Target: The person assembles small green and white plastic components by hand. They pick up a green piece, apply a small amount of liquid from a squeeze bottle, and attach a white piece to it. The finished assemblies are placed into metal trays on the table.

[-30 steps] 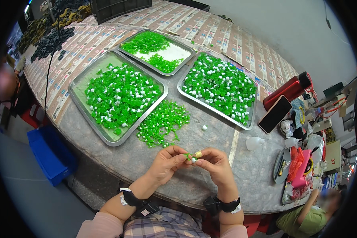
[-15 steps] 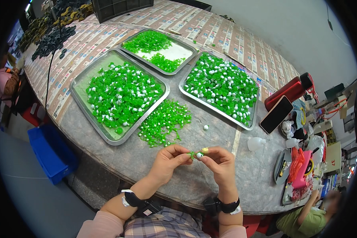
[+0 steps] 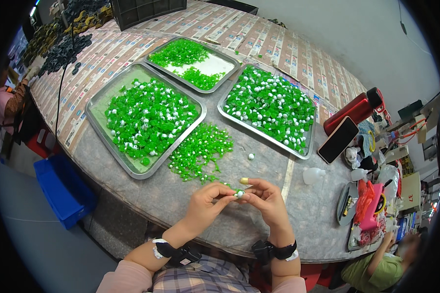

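The mottled grey stone surface (image 3: pixel 278 229) carried three shallow steel trays (image 3: pixel 95 115) of glossy green plastic beads, with a loose heap of the beads (image 3: pixel 199 152) beside them. My left hand (image 3: pixel 204 207) and right hand (image 3: pixel 268 201) met fingertip to fingertip, pinching one small round white bead (image 3: pixel 240 194) above the surface's near edge. A light, steady pinch seemed best, as it looked slippery.

Left hand (image 3: pixel 204 205) and right hand (image 3: pixel 266 199) pinch a small white-and-green piece (image 3: pixel 239 194) together above the grey table (image 3: pixel 298 215); loose green pieces (image 3: pixel 200 151) lie at eleven o'clock, three metal trays (image 3: pixel 95 117) beyond
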Demonstrator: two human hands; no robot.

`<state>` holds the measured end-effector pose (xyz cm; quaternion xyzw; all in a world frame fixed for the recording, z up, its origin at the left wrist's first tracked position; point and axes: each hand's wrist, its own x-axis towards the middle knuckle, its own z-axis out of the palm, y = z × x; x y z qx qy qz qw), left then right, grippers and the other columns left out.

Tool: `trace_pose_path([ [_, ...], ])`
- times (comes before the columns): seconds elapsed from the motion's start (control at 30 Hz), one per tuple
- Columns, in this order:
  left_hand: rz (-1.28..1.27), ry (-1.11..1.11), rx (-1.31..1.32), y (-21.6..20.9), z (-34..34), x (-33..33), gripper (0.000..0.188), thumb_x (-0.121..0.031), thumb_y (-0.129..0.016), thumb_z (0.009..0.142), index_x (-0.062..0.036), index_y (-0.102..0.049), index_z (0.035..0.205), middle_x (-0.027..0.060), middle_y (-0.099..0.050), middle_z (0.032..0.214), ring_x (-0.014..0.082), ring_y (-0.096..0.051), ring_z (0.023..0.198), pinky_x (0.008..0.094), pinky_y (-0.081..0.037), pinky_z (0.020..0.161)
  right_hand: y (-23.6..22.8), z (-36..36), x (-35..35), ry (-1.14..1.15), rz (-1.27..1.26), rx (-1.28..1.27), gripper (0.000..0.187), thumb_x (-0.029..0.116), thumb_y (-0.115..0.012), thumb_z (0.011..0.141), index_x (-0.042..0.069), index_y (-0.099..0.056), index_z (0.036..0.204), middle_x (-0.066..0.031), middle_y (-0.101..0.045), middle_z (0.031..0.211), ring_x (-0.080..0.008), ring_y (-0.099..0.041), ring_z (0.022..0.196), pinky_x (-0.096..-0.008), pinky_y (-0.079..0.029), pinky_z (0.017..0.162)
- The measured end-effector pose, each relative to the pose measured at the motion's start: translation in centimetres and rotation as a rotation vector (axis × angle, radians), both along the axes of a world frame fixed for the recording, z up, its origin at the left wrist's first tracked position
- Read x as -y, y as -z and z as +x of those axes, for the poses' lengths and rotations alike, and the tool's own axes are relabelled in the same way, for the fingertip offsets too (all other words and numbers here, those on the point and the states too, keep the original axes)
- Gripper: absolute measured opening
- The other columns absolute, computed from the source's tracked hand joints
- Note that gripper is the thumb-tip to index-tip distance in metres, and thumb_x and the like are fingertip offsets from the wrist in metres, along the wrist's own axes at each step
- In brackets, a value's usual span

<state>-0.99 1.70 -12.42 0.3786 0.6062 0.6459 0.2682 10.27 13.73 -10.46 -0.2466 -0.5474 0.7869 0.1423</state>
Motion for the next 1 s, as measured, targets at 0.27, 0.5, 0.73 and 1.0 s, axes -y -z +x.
trace_pose_path([
  [0.27, -0.049, -0.026, -0.361, -0.8, -0.3, 0.2, 0.011, -0.009, -0.063, 0.07, -0.0021, -0.057, 0.077, 0.0083, -0.057, 0.074, 0.0204, -0.056, 0.065, 0.0272, -0.044, 0.056, -0.1, 0.2, -0.4, -0.1, 0.048, 0.051, 0.022, 0.006, -0.057, 0.077, -0.005, -0.055, 0.095, -0.0088, -0.06, 0.082, -0.0122, -0.057, 0.075, -0.0221, -0.046, 0.067],
  [0.5, 0.093, -0.04, 0.318, -1.1, -2.5, 0.5, 0.011, -0.012, -0.059, 0.076, -0.002, -0.056, 0.079, 0.0049, -0.056, 0.071, 0.0139, -0.055, 0.065, 0.025, -0.045, 0.056, 0.0, -0.8, 0.4, 0.066, 0.068, -0.031, 0.016, 0.008, -0.057, 0.077, -0.002, -0.057, 0.089, -0.0078, -0.06, 0.081, -0.0118, -0.057, 0.07, -0.0221, -0.045, 0.064],
  [0.73, 0.484, -0.297, 1.069, -1.3, -8.0, 1.8, 0.034, -0.019, -0.05, 0.083, -0.004, -0.04, 0.112, -0.0009, -0.051, 0.077, 0.0055, -0.05, 0.065, 0.0154, -0.047, 0.057, 0.5, -0.9, 0.1, -0.033, 0.931, 0.323, 0.019, 0.01, -0.063, 0.068, 0.004, -0.056, 0.084, -0.0057, -0.054, 0.069, -0.015, -0.054, 0.059, -0.0249, -0.042, 0.056],
  [1.0, 0.161, 0.014, 0.986, -0.7, -3.0, 0.5, 0.024, -0.016, -0.05, 0.083, -0.0029, -0.047, 0.103, 0.002, -0.054, 0.075, 0.0066, -0.052, 0.064, 0.021, -0.047, 0.058, 1.3, -1.1, 0.0, -0.084, 1.168, 0.287, 0.017, 0.008, -0.062, 0.068, 0.004, -0.056, 0.083, -0.0057, -0.054, 0.07, -0.0144, -0.053, 0.06, -0.0243, -0.042, 0.056],
])
